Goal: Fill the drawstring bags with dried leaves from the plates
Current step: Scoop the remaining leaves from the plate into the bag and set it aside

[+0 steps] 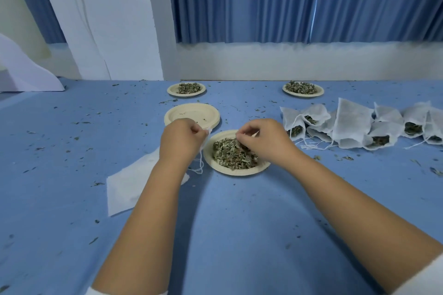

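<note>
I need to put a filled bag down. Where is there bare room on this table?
Free: between the far left plate and the far right plate; left of the empty plates; the table nearer than the near plate. Crowded: the filled bags at right and the flat bags.

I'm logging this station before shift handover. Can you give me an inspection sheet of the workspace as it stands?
Surface: blue table cover, strewn with leaf crumbs.
Job's things: near plate heaped with dried leaves; far left plate and far right plate hold leaves; filled bags piled right.
Clutter: empty plate stack; flat white fabric, likely empty bags.
Hands: left hand grips the held bag, mostly hidden; right hand pinches leaves with curled fingers.
Cables: nothing seen.
Surroundings: blue curtain, white pillar.
</note>
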Demonstrator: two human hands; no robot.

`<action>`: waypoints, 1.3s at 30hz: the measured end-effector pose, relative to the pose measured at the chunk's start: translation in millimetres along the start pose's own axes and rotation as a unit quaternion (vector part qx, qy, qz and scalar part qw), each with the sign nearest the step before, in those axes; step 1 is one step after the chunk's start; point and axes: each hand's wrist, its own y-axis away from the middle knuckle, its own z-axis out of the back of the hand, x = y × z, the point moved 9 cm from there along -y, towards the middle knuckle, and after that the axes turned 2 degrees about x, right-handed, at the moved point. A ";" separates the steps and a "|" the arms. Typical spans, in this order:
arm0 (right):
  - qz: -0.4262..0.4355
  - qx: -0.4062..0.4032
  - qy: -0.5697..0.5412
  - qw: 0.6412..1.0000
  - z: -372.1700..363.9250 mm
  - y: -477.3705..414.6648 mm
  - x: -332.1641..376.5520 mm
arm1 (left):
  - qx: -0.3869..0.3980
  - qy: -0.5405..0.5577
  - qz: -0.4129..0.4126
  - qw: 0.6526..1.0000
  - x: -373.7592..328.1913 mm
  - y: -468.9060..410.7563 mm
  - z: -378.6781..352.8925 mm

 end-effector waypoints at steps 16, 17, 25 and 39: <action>-0.046 -0.001 -0.009 0.999 -32.7 -31.7 -14.7 | -0.062 0.173 0.060 0.981 19.3 -10.7 -1.4; -0.034 -0.001 0.003 0.999 -29.6 -31.6 -12.8 | -0.068 0.143 0.044 0.986 16.7 -9.7 0.9; 0.009 0.122 0.136 0.983 -39.6 -21.3 -13.4 | -0.051 0.011 -0.038 0.998 -2.4 -17.3 -4.4; -0.025 0.001 -0.094 0.995 1.1 -25.0 -16.4 | -0.007 0.058 0.000 0.998 6.8 -13.8 -23.4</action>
